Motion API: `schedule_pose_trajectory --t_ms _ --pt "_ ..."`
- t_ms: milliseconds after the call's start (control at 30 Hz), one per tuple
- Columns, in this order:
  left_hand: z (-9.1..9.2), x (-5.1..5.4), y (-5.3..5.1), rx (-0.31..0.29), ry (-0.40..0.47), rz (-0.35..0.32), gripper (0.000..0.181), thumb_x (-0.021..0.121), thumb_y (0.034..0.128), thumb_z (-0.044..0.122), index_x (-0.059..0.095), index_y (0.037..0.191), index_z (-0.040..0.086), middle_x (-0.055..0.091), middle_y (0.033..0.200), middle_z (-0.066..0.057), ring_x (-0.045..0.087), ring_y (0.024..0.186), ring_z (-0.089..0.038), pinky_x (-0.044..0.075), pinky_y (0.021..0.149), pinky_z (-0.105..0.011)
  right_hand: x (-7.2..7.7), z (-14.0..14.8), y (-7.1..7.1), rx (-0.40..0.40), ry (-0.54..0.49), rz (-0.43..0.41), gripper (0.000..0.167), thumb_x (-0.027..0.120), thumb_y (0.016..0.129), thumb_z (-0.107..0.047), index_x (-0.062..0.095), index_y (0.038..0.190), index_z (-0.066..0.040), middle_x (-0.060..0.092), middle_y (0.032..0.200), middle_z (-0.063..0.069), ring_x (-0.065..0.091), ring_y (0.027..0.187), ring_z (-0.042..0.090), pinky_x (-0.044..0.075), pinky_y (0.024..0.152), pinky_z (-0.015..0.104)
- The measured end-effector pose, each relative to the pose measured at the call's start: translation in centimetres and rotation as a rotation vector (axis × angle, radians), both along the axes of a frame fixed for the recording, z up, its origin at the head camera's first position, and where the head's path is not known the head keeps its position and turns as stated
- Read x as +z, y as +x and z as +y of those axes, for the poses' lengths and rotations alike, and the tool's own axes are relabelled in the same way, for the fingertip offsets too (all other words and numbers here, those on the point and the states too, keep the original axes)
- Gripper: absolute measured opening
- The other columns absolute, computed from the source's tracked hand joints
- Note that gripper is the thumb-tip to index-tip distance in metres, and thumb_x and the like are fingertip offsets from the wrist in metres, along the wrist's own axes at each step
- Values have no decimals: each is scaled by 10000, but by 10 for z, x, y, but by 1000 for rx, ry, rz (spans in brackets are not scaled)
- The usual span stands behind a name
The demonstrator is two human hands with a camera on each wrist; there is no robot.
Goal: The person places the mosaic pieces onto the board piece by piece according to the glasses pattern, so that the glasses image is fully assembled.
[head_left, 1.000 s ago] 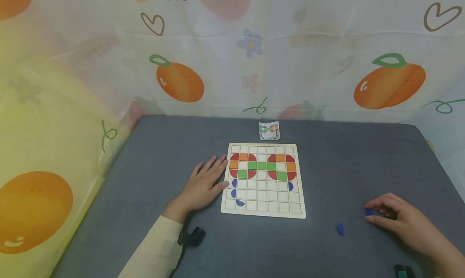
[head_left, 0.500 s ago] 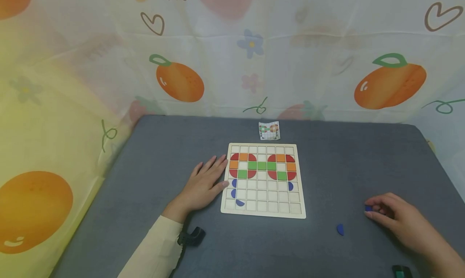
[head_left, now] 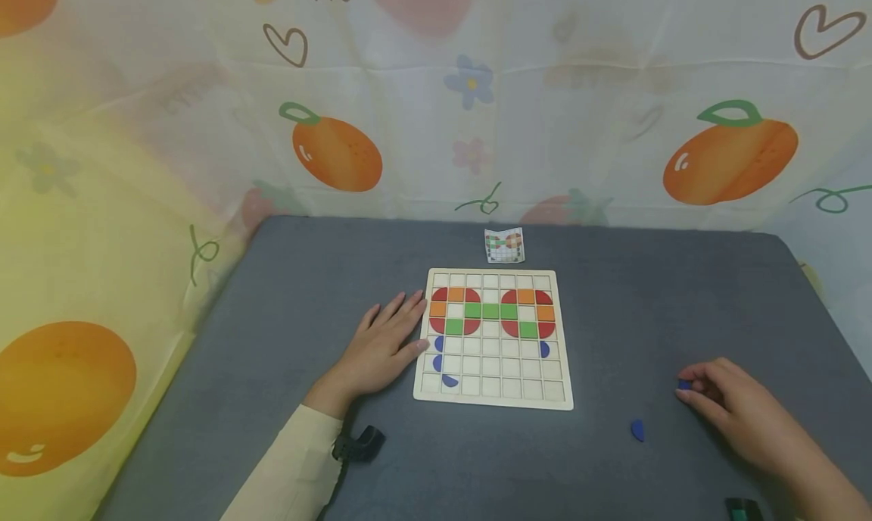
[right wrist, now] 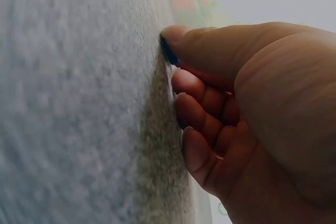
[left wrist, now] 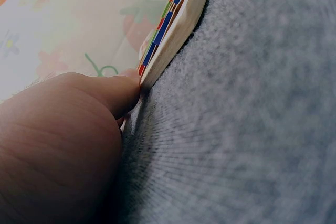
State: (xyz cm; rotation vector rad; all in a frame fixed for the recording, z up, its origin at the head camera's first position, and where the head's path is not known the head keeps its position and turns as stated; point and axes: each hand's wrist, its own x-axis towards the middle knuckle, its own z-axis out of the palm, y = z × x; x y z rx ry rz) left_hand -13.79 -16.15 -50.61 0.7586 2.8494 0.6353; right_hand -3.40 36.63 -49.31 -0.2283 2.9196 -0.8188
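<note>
My left hand (head_left: 381, 353) lies flat at the left edge of the pale gridded board (head_left: 500, 398), its fingers straight and its fingertips touching the rim. In the left wrist view the thumb (left wrist: 123, 90) meets the board's corner. On the board, red, orange and green pieces form two rounded rings joined by a green row; several blue half-round pieces (head_left: 450, 381) sit below them. Well to the right, my right hand (head_left: 739, 415) pinches a blue piece (right wrist: 169, 52) between thumb and index finger, low over the cloth. Its other fingers are curled. Much of that piece is hidden.
Another blue half-round piece (head_left: 637, 430) lies on the grey tabletop (head_left: 327, 267), between the board and my right hand. A small printed pattern card (head_left: 505, 245) lies behind the board. A fruit-patterned curtain (head_left: 572, 89) stands along the table's back edge.
My right hand has shifted slightly left and away from me with the blue piece in its pinch. The left hand, the board and the loose blue piece have stayed put.
</note>
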Motion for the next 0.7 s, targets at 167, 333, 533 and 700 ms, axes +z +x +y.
schedule_pose_trajectory --t_ms 167,333,533,700 --pt "0 0 0 2 -7 -11 747 550 1136 468 262 1745 146 203 1794 6 104 1656 -259 31 1280 -602 -4 -4 1 10 -28 77 153 784 1006 -27 724 1145 -1 594 997 18 511 796 33 485 637 303" --pt "-1 -1 -1 8 -21 -14 737 531 1142 473 251 1747 160 192 1795 26 91 1657 -237 27 1283 -583 -5 -9 0 10 -50 112 146 794 999 -27 727 1129 -25 614 1009 20 544 809 31 500 644 304" --pt "-1 -2 -1 4 -12 -6 743 544 1137 469 264 1745 146 206 1794 9 106 1656 -256 35 1280 -601 -4 -20 -2 34 -76 164 154 806 987 -25 731 1116 -59 617 1014 -6 567 826 23 511 659 290" --pt "-1 -2 -1 4 -12 -4 744 539 1139 473 261 1746 145 205 1794 7 107 1656 -260 32 1280 -602 -5 -31 -6 78 -113 244 204 822 962 -3 730 1113 -104 585 994 -65 522 814 25 466 657 261"
